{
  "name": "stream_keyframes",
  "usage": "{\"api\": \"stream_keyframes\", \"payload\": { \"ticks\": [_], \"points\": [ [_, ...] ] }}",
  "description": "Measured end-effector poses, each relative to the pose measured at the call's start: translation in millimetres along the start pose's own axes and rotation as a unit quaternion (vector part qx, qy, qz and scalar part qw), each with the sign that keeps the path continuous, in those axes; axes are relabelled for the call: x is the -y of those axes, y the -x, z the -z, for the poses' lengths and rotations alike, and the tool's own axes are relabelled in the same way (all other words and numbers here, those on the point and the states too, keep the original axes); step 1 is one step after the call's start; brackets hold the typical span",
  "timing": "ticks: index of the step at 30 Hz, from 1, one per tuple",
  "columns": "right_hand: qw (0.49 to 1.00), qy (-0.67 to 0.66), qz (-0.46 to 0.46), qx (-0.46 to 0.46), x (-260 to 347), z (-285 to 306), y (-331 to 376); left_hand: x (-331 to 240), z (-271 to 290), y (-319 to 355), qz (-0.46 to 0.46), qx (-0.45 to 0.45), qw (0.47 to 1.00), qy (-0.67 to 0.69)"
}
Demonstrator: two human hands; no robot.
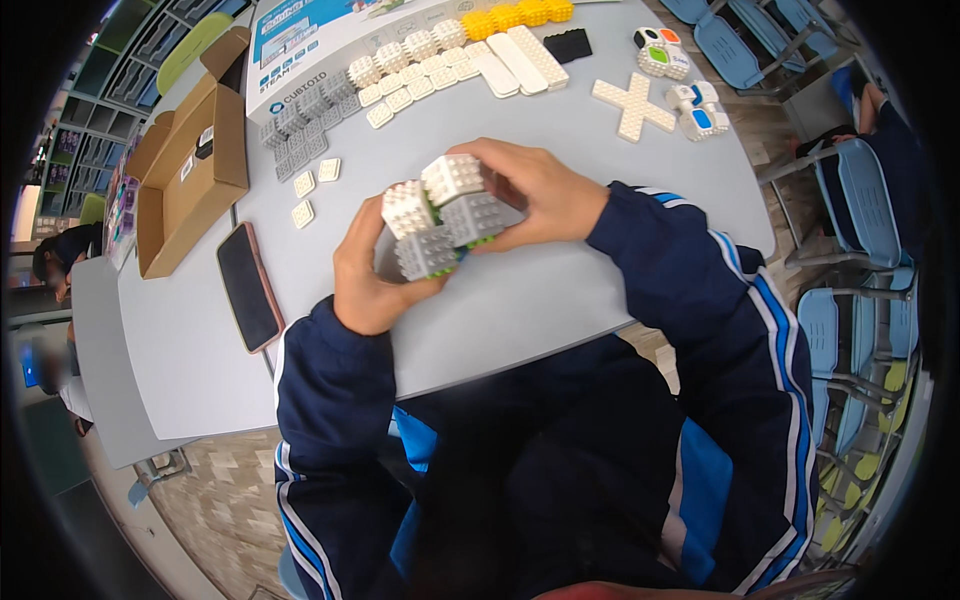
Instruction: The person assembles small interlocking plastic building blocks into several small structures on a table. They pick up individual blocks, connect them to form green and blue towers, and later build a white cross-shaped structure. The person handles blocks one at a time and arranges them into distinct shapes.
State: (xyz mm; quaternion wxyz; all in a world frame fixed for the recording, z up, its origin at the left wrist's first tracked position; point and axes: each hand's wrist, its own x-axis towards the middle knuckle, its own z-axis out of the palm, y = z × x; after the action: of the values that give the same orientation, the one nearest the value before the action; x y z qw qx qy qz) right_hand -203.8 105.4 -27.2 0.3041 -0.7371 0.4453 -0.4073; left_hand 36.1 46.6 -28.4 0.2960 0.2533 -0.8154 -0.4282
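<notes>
A studded block assembly (440,215) in white and grey, with bits of green showing at its lower side, is held up over the table (500,345), to the right of the dark-screened phone (250,288). Its left side is gripped by the left hand (372,275), which is half-opened around it, with the thumb laid along the near side. Its right side is clasped by the right hand (535,195), likewise half-curled; how the fingertips are set on the hidden sides cannot be told. Three loose white square tiles (304,183) are scattered beyond the phone, slightly to its right. An open cardboard box (227,160) is placed beyond the phone and to its left. Farther beyond the phone, grey studded blocks (300,125) are lined up beside a printed box (330,40); the line is continued, ever farther right of the phone, by white cubes, white tiles, long white plates (515,62) and yellow cubes (517,18). Well to the phone's right, at the far side, a black piece (569,45), a white X-shaped piece (633,105) and two rounded white modules (660,52) are laid out.
</notes>
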Motion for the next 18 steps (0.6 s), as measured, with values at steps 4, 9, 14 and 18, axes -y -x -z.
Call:
{"api": "stream_keyframes", "payload": {
  "ticks": [4, 9, 14, 18],
  "points": [
    [0.999, 0.031, 0.009, 0.009, -5, 14, 12, -16, -13, -9, -0.065, 0.010, 0.996, -0.057],
    [0.994, 0.032, -0.103, 0.027, 5, 41, 30, -20, -27, -29, -0.062, 0.046, 0.997, -0.011],
    [0.994, 0.096, -0.044, 0.012, 20, 72, 39, -49, -32, -49, -0.080, 0.073, 0.994, 0.008],
    [0.990, 0.138, -0.006, -0.004, 29, 144, 30, -72, -38, -112, -0.185, 0.048, 0.981, -0.017]
  ]
}}
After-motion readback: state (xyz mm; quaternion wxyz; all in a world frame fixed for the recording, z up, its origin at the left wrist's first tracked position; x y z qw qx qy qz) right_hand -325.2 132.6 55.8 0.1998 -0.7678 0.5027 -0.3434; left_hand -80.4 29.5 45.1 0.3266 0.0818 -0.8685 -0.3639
